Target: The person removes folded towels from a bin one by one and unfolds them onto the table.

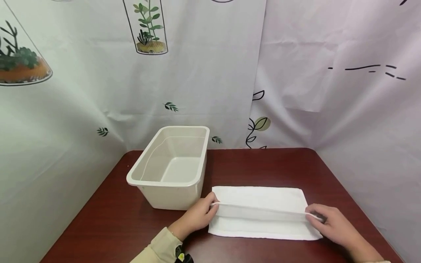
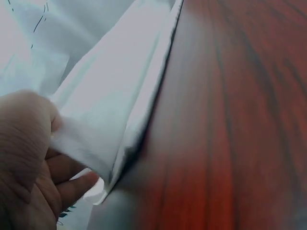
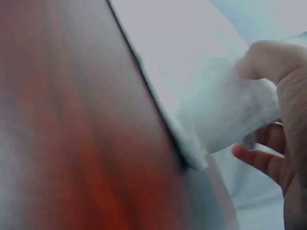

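A white towel lies across the front right of the table, with one layer lifted into a straight raised edge between my hands. My left hand pinches the left end of that edge between thumb and fingers. At the other end my right hand pinches the same edge, close to the towel's right side. In the left wrist view the towel slopes up from the table into my thumb and fingers. The right wrist view shows the towel bunched slightly under my right thumb.
An off-white plastic tub with nothing inside stands left of the towel, close to my left hand. Beneath everything is a dark red wooden table. Pale printed curtains hang around its back and sides.
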### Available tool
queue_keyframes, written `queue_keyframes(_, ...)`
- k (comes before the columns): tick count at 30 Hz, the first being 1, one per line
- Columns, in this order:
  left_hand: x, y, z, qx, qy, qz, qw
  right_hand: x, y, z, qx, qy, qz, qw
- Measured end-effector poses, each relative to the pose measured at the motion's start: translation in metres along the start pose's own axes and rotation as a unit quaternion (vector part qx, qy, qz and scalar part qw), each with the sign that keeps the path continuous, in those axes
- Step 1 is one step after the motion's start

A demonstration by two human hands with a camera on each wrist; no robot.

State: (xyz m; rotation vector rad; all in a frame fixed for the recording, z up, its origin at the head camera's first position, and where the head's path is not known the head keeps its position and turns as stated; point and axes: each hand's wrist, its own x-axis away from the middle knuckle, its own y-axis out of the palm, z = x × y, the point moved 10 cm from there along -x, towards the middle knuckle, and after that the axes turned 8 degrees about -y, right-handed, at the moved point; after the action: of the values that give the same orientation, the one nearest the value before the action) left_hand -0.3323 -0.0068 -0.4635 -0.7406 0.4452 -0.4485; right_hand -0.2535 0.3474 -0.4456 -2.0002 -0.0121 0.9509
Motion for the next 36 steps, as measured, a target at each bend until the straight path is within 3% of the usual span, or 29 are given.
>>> queue_keyframes(6, -0.012, -0.013, 0.013, -0.036, -0.003, 0.091, 0.9952, -0.014, -0.018, 0.006, 0.013, 0.022, 0.051, 0.9984)
queue_keyframes(12, -0.032, -0.029, 0.025, -0.013, -0.037, 0.163, 0.9859, -0.038, -0.029, 0.015, 0.022, 0.02, 0.081, 0.9962)
queue_keyframes(19, -0.052, -0.041, 0.029, -0.007, -0.053, 0.239, 0.9694, -0.066, -0.042, 0.027, 0.029, 0.021, 0.166, 0.9854)
queue_keyframes(25, -0.064, -0.056, 0.035, 0.011, -0.027, 0.305, 0.9519, -0.088, -0.043, 0.03, 0.038, 0.025, 0.215, 0.9755)
queue_keyframes(29, -0.07, -0.066, 0.036, 0.02, -0.03, 0.332, 0.9427, -0.097, -0.044, 0.038, 0.04, 0.053, 0.236, 0.9695)
queue_keyframes(36, -0.084, -0.072, 0.041, -0.013, -0.028, 0.357, 0.9334, -0.107, -0.045, 0.048, 0.05, 0.08, 0.254, 0.9625)
